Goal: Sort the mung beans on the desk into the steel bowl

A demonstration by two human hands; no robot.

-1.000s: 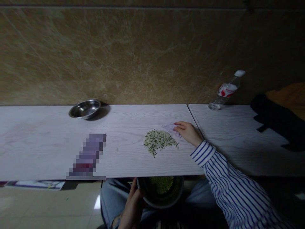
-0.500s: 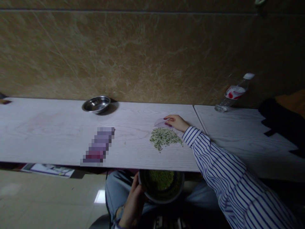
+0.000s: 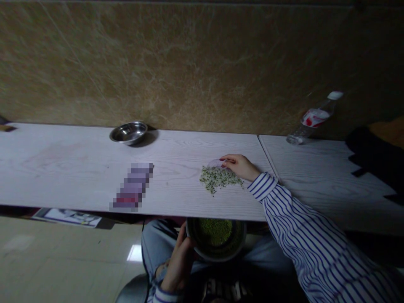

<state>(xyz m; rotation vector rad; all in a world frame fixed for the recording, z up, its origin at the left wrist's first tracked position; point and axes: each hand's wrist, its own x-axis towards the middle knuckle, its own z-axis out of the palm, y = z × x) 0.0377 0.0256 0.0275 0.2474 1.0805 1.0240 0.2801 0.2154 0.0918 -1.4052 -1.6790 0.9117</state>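
My right hand [image 3: 241, 166] pinches a thin clear plastic sheet [image 3: 215, 162] with a rounded edge. The sheet is at the far side of a spread of small green beans [image 3: 217, 179], which look like mung beans and lie mixed with white grains on the tabletop. Below the table's front edge, my left hand [image 3: 181, 254] grips the left rim of a metal bowl [image 3: 217, 257]. Green beans fill the bottom of that bowl, held close under the edge above my lap. The left fingertips are partly hidden by the bowl.
A second metal bowl [image 3: 128, 134] rests near the wall, left of the beans. A blurred-out flat item [image 3: 134, 187] lies nearer the front edge. At the right, a clear plastic bottle [image 3: 312, 119] stands by dark cloth [image 3: 368, 153]. The long white table [image 3: 176, 198] meets the wall.
My right hand has drawn slightly nearer and to the right, bringing the plastic sheet against the far edge of the beans. My left hand still holds the bowl. The whole view has shifted a little.
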